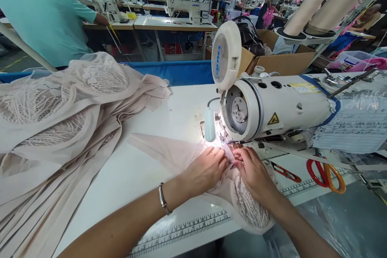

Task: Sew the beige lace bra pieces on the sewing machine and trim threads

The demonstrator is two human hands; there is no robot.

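A pale pink lace fabric piece lies on the white table under the head of a white sewing machine. My left hand presses on the fabric just left of the needle, fingers curled and pinching it. From the other side, the closed fingers of my right hand grip the same piece. Both hands meet under the machine's bright lamp. The needle itself is hidden by glare and the fingers.
A large heap of pink lace pieces covers the table's left. Red thread snips and red-orange scissors lie right of my hands. A printed ruler strip runs along the front edge. A person in teal stands far left; cardboard box behind.
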